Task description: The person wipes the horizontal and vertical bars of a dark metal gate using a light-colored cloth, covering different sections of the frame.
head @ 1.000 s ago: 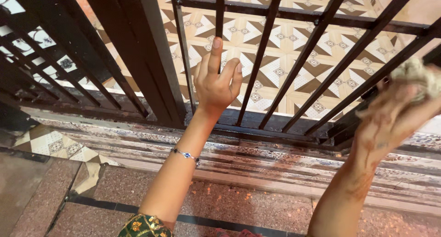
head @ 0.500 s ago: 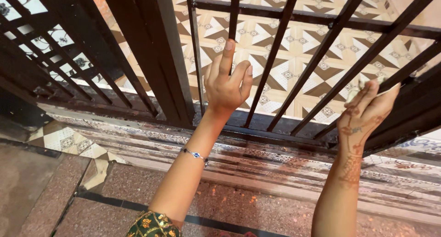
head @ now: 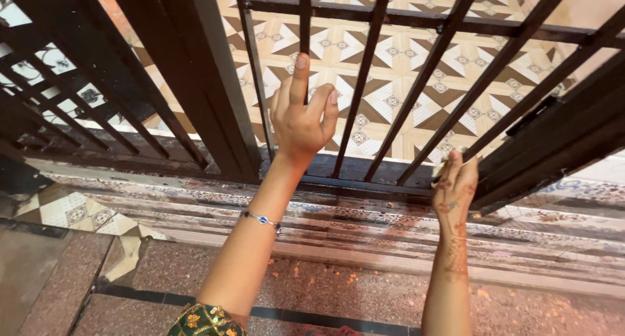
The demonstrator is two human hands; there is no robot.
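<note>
- Your left hand is raised at 12 o'clock of centre, thumb and fingers curled loosely around one vertical bar of the dark metal gate; the index finger lies straight up along that bar, so the grip is partial, not a full fist.
- A thin bracelet with a blue bead sits on your left forearm, toward 7 o'clock of the hand.
- Your right hand is at 4 o'clock of centre, fingers closed on a small pale cloth, only a scrap of it showing at the fingertips.
- The cloth is pressed near the foot of a gate bar, just above the bottom rail.
- Patterned floor tiles show behind the bars; a worn stone threshold runs below the gate.
</note>
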